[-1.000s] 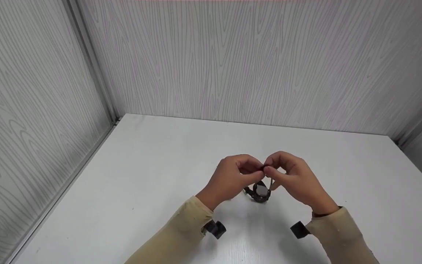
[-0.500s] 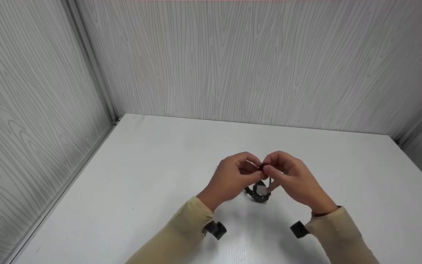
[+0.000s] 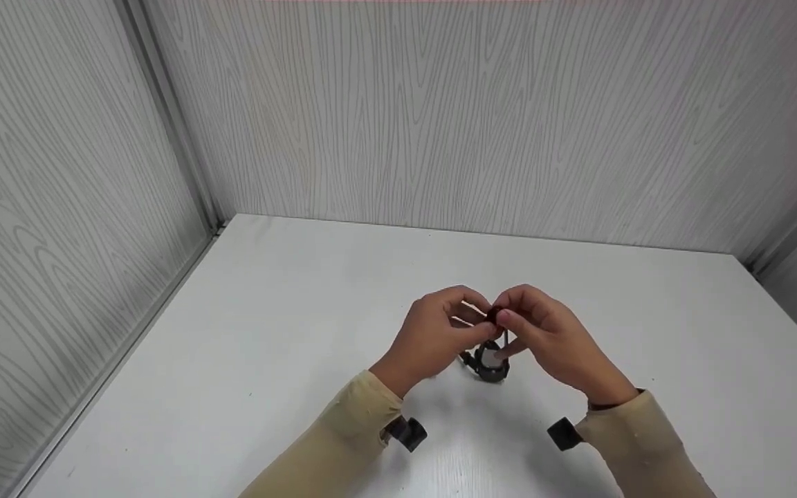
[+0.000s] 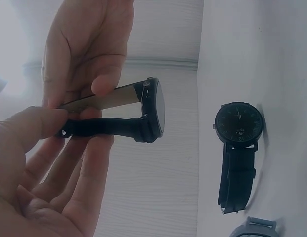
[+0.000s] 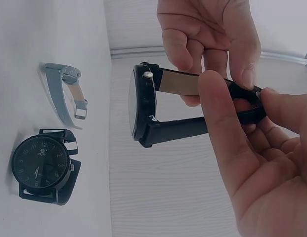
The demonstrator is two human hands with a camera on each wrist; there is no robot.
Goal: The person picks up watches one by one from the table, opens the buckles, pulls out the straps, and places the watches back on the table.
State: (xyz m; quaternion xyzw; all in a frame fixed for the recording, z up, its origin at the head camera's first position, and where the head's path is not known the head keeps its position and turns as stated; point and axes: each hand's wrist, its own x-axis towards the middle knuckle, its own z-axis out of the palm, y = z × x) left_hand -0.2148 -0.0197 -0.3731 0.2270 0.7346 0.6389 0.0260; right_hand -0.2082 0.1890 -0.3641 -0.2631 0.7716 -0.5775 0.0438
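A black wristwatch (image 4: 151, 111) hangs below both hands, its dial turned down toward the table and its strap bent into a loop. In the head view, its grey case back (image 3: 491, 358) shows under the fingers. My left hand (image 3: 433, 335) pinches the strap's end between thumb and fingers. From the other side, my right hand (image 3: 568, 346) pinches the strap ends where they meet, and one lower finger overlaps the watch case in the head view. The strap's tan inner side (image 5: 179, 82) faces into the loop. Fingers partly hide the buckle area.
On the white table (image 3: 288, 311) lies a second black watch (image 4: 239, 124) with a round dark dial. Beside it is a grey-blue watch (image 5: 55, 91) with its strap looped. Wood-grain panels (image 3: 440, 117) close off the back and sides.
Both hands have shifted slightly left at the strap ends. A lower right finger has moved left across the watch case, and more of the dark strap end shows between the fingertips.
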